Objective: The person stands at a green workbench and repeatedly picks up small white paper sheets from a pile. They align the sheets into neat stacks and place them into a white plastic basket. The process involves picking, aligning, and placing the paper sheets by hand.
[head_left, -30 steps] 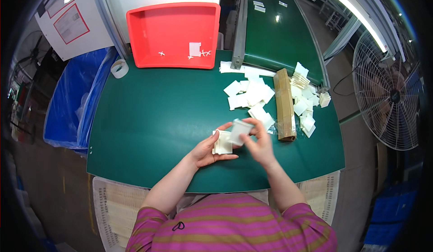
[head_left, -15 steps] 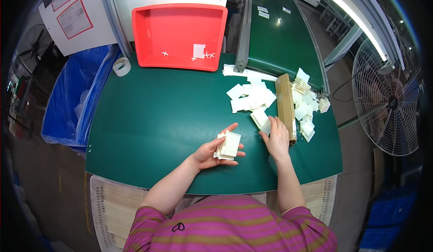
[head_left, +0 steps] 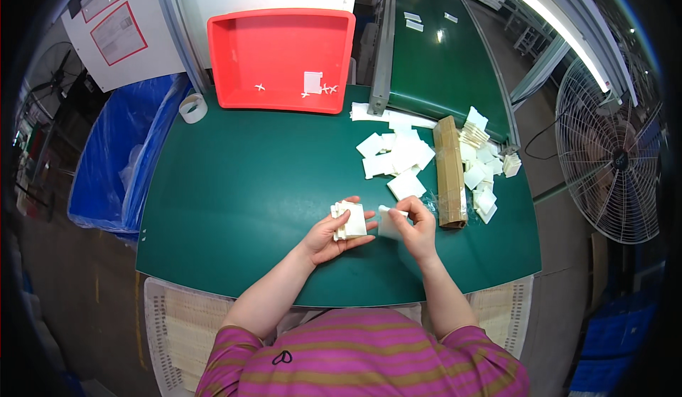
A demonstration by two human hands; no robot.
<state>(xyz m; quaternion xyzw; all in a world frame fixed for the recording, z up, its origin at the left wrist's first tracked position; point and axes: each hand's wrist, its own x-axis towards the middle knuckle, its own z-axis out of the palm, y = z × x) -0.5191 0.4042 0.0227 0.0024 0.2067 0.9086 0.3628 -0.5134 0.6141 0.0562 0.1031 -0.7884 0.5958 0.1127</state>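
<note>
My left hand (head_left: 328, 238) holds a small stack of white square packets (head_left: 349, 220) just above the green table (head_left: 234, 191). Close to its right, my right hand (head_left: 416, 228) pinches a single white packet (head_left: 389, 221), a finger's width from the stack. Beyond my hands lies a loose pile of white packets (head_left: 395, 158). A long brown cardboard box (head_left: 449, 171) stands to the right of that pile.
A red tray (head_left: 280, 59) with a white packet and small white cross pieces sits at the table's far edge. A tape roll (head_left: 192, 108) lies at far left. More white packets (head_left: 484, 176) lie right of the box. A blue bin (head_left: 114, 162) stands left, a fan (head_left: 609, 155) right.
My right hand reached out to the loose pile, took one white packet and drew it back toward the stack in my left hand. The left hand stayed nearly still.
</note>
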